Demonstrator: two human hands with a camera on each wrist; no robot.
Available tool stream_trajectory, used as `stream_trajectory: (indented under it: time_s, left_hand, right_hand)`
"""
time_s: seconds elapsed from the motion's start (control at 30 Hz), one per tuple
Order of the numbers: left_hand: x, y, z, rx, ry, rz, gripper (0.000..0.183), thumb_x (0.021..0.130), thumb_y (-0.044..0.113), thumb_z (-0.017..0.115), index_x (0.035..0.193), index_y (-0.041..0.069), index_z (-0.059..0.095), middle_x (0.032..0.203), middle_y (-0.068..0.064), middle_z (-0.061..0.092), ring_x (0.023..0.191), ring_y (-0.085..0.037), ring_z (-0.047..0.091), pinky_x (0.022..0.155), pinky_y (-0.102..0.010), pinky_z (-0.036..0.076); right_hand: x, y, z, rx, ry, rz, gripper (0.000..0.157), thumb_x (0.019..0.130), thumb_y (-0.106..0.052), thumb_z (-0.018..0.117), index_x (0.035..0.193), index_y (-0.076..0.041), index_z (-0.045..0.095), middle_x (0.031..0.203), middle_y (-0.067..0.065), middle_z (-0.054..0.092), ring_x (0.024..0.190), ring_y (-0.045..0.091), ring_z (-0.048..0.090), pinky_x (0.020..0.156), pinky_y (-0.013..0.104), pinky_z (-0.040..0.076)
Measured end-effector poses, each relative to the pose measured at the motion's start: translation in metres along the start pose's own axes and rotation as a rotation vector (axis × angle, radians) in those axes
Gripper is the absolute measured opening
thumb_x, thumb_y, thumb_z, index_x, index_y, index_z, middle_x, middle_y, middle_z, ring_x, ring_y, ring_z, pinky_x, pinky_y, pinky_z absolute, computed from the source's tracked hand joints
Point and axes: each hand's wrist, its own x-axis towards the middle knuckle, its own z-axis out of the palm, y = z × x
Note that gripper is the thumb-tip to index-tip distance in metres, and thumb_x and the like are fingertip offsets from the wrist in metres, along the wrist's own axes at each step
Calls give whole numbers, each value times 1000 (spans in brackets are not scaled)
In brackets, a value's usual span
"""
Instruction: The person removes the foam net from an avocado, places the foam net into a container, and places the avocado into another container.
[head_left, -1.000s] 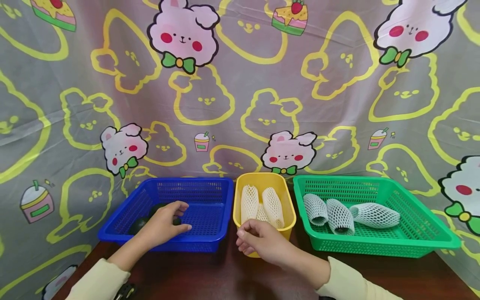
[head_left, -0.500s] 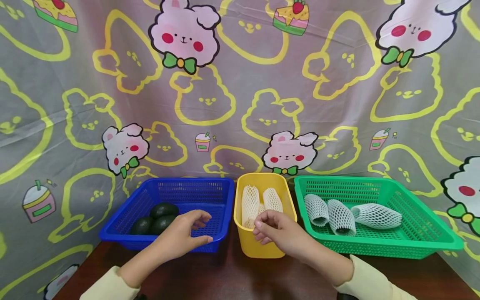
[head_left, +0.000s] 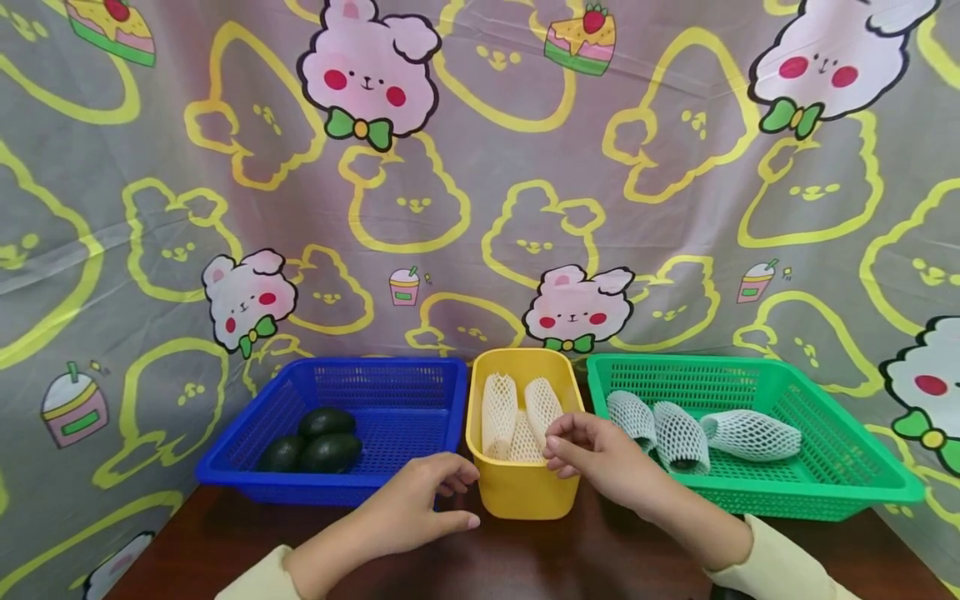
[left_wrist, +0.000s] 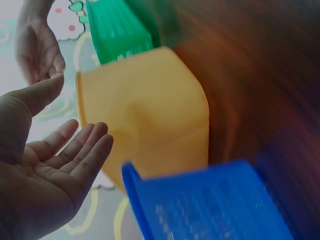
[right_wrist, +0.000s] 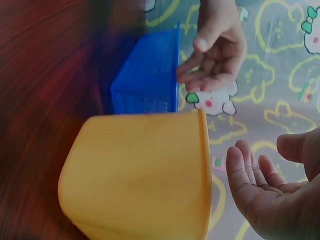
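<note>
My left hand hangs in front of the yellow bin, at its left side, with relaxed fingers and nothing in it. My right hand is at the bin's right front corner, fingers loosely bent and also holding nothing. White foam net sleeves stand and lie inside the bin. Several dark green avocados rest together in the left part of the blue basket. In the left wrist view, the left palm faces the bin's side wall. The right wrist view has the right fingers beyond the bin's rim.
On the right, the green basket contains several foam net sleeves, one showing something dark at its open end. All three containers stand side by side on a dark wooden table. A patterned curtain hangs behind them.
The left hand has moved from over the blue basket rightward and nearer, uncovering the avocados. The right hand has shifted right from the middle of the yellow bin to its right corner.
</note>
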Motion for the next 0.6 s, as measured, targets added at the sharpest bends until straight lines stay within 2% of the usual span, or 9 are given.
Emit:
stream_trajectory:
  time_s: [0.13,0.3,0.43,0.6]
  left_hand:
    - [8,6,17,-66,-40,11,39,83,25,79,111,5,63,104,0,64,91,-5,60,78,-24,52]
    - [19,14,37,-58,-67,77,37,83,23,78,110,3,63,105,-1,65,93,-4,60,81,-22,51]
    - [30,18,52,-47,-74,138,36,84,23,77,111,4,63,106,3,65,95,-3,60,82,-20,50]
    - [42,23,71,-71,-94,178,38,86,24,75,116,6,61,109,5,64,96,-2,60,80,-17,49]
  right_hand:
    - [-2,4,-10,-23,32,-14,31,96,-24,62,110,3,56,95,13,65,90,24,64,78,37,56]
    - [-2,10,-22,-53,85,-13,32,96,-22,62,113,5,56,97,15,64,88,24,64,75,33,56]
    - [-3,16,-34,-98,124,-1,32,96,-22,62,113,4,56,95,13,65,86,22,64,75,33,56]
    - [-5,25,-52,-132,146,-21,31,97,-20,60,115,5,54,98,13,64,90,24,64,76,34,55]
